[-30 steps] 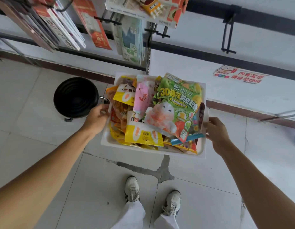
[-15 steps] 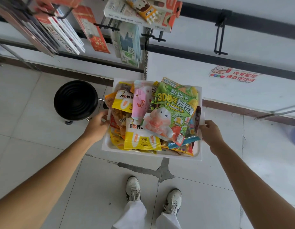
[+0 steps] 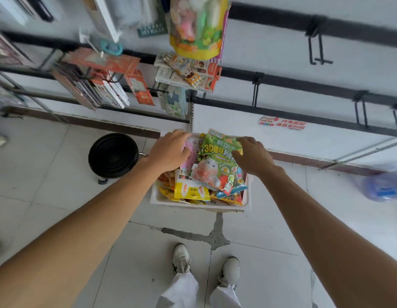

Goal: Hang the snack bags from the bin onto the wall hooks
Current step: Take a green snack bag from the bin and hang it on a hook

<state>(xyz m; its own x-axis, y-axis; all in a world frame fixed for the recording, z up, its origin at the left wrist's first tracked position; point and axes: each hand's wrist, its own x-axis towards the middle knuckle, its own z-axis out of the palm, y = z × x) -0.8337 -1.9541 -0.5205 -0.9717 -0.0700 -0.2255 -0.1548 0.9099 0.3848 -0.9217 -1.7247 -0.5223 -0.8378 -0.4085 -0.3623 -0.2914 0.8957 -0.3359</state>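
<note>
Most of the job looks undone, judged from how full the bin [image 3: 200, 204] is: it stands on the floor [image 3: 59, 185] close to the wall [image 3: 282, 52], heaped to the rim with snack bags [image 3: 168, 192]. Left of the bin sits a black stool [image 3: 114, 155]. Above and left of the bin, packs [image 3: 108, 90] already hang from the wall, though whether any came out of this bin cannot be told. The left hand [image 3: 168, 151] lies over the bin's far left corner, on a pink bag [image 3: 190, 150]; its back hides the fingers, so whether it grasps the bag or only rests there cannot be told. At the bin's near edge lies a yellow bag [image 3: 190, 190], untouched. Across the bin's middle lies a big green bag [image 3: 219, 165], uppermost in the heap. The right hand [image 3: 255, 157] holds it at the top right corner, thumb on the face and fingers curled over the edge, which reads as a pinch. Above and right of the bin, several hooks [image 3: 256, 91] stick out bare from the black rails [image 3: 304, 86], so there is room to hang. Nothing is lifted out yet; the step in hand is probably picking the green bag, and every other bag in the bin has yet to go up.
</note>
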